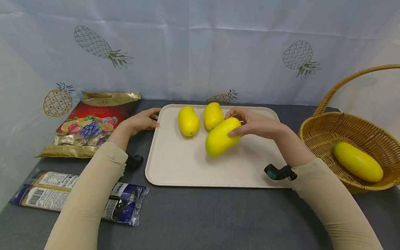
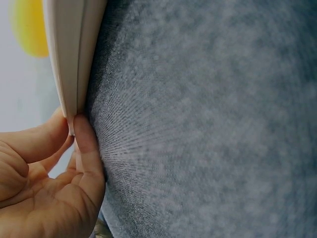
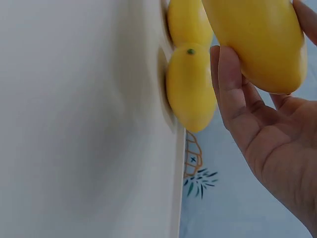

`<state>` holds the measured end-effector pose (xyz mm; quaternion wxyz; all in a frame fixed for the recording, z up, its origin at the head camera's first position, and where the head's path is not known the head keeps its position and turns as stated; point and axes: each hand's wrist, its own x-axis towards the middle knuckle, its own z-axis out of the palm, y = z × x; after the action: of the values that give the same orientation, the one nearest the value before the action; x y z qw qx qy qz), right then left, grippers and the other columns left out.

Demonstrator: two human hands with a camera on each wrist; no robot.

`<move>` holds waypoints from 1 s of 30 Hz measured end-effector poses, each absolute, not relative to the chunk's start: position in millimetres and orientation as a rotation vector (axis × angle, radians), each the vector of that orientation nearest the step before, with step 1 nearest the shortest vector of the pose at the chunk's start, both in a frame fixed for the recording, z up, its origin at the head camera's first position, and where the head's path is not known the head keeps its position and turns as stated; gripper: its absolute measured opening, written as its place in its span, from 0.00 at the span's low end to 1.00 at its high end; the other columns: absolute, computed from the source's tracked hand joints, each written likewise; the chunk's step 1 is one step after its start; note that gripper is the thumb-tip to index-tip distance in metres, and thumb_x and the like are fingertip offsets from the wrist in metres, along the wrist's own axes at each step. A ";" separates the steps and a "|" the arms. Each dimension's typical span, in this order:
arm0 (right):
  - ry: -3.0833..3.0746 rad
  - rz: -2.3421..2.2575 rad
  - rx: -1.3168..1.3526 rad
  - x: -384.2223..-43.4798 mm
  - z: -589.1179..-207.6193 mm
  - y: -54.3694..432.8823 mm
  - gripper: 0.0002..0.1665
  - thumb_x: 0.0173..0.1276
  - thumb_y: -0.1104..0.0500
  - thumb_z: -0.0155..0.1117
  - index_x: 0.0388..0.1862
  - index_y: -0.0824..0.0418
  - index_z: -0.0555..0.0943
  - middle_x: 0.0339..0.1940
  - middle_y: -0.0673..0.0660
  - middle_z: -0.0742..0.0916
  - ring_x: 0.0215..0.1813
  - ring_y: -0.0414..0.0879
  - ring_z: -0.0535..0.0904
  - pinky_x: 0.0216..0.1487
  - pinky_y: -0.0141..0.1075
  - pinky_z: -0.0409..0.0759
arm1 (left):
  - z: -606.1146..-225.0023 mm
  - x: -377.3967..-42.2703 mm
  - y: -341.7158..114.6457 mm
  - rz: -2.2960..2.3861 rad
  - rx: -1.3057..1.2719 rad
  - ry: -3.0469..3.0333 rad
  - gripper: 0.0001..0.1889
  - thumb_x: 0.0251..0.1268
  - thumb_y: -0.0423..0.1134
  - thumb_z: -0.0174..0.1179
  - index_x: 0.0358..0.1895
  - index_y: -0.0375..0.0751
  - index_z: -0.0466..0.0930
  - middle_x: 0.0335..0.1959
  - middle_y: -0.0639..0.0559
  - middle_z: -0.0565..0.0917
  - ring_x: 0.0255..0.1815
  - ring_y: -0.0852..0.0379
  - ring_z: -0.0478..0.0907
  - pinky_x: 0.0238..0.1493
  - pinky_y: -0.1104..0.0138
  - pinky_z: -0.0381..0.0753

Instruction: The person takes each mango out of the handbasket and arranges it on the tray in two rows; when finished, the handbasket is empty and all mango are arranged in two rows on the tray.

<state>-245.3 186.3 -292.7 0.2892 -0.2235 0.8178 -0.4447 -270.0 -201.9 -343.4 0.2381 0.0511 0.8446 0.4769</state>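
Observation:
My right hand (image 1: 256,124) grips a yellow mango (image 1: 221,138) between thumb and fingers, holding it tilted above the beige tray (image 1: 181,165). In the right wrist view a gap shows between that mango and the tray surface. Two more mangoes, one to the left (image 1: 188,121) and one in the middle (image 1: 213,115), lie on the tray's back half. At the tray's left edge, my left hand (image 1: 140,121) pinches the rim (image 2: 72,94) between thumb and fingers, as the left wrist view shows.
A wicker basket (image 1: 308,134) with a tall handle stands at the right, holding one mango (image 1: 358,162). To the left lie a red and gold candy bag (image 1: 91,123) and a blue-ended plastic packet (image 1: 52,192), partly under my left forearm. A pineapple-print curtain (image 1: 203,57) hangs behind.

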 end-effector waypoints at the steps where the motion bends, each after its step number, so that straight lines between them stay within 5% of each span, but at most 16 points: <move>1: 2.175 -1.177 -0.608 -244.3 -292.9 183.6 0.30 0.63 0.55 0.68 0.60 0.58 0.66 0.54 0.59 0.77 0.52 0.51 0.75 0.53 0.37 0.78 | -343.2 -269.8 -201.8 1.308 0.139 2.313 0.38 0.74 0.28 0.48 0.81 0.40 0.39 0.67 0.33 0.57 0.59 0.48 0.66 0.71 0.52 0.68; 11: 2.085 -1.088 -0.584 -244.3 -304.6 160.2 0.32 0.63 0.52 0.68 0.60 0.58 0.65 0.59 0.60 0.72 0.55 0.51 0.73 0.52 0.39 0.82 | -344.8 -269.4 -203.3 1.326 0.148 2.299 0.38 0.74 0.28 0.48 0.81 0.41 0.38 0.69 0.32 0.55 0.62 0.45 0.65 0.73 0.48 0.66; 20: 2.096 -0.921 -0.584 -242.2 -306.0 150.3 0.39 0.62 0.48 0.66 0.71 0.56 0.69 0.62 0.57 0.78 0.59 0.49 0.74 0.59 0.41 0.80 | -343.4 -268.6 -203.4 1.326 0.159 2.304 0.38 0.74 0.28 0.48 0.81 0.41 0.38 0.67 0.33 0.56 0.61 0.46 0.65 0.71 0.50 0.67; 30: 1.884 -1.016 -0.589 -239.3 -310.9 142.6 0.32 0.62 0.55 0.65 0.64 0.62 0.71 0.55 0.56 0.78 0.51 0.45 0.76 0.51 0.35 0.82 | -343.0 -268.5 -202.5 1.320 0.158 2.309 0.38 0.74 0.27 0.48 0.81 0.40 0.39 0.65 0.34 0.58 0.60 0.47 0.65 0.71 0.51 0.67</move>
<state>-239.3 142.6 -310.9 0.4446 -0.2377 0.7602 -0.4098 -268.5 -202.5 -343.0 0.2364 0.0577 0.8419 0.4815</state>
